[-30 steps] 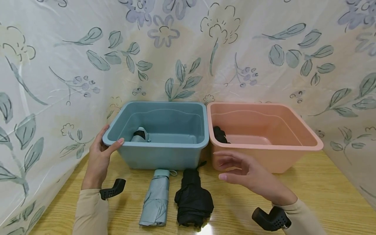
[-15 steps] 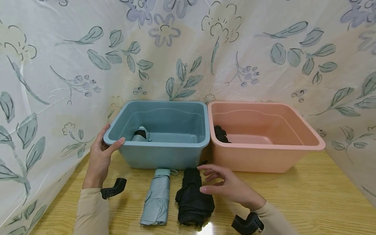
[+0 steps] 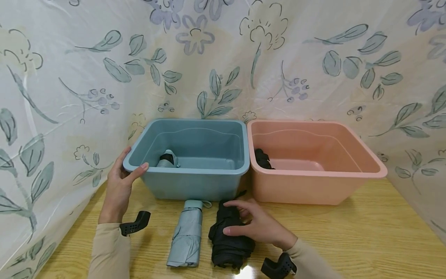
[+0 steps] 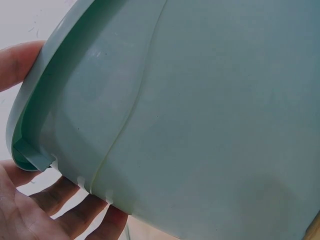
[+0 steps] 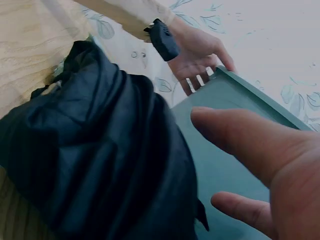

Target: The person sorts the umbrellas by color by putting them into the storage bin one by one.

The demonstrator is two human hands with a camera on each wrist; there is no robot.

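In the head view a black folded umbrella (image 3: 230, 250) lies on the table in front of the two bins. My right hand (image 3: 259, 223) reaches over its upper part, thumb and fingers spread apart. The right wrist view shows the dark fabric (image 5: 100, 145) close beside the thumb (image 5: 235, 135). A light blue folded umbrella (image 3: 185, 240) lies to the left of the black one. My left hand (image 3: 118, 190) grips the front left corner of the blue bin (image 3: 188, 185), thumb at the rim and fingers along the side.
A pink bin (image 3: 296, 190) stands right of the blue one, with a black object (image 3: 262, 159) inside its left end. A pale blue item with a black band (image 3: 165, 159) lies in the blue bin. Behind hangs a floral sheet (image 3: 223, 58); the table (image 3: 348, 240) is wood-grained.
My right hand has moved left and slightly down from in front of the pink bin to over the black umbrella. My left hand keeps its place on the blue bin.
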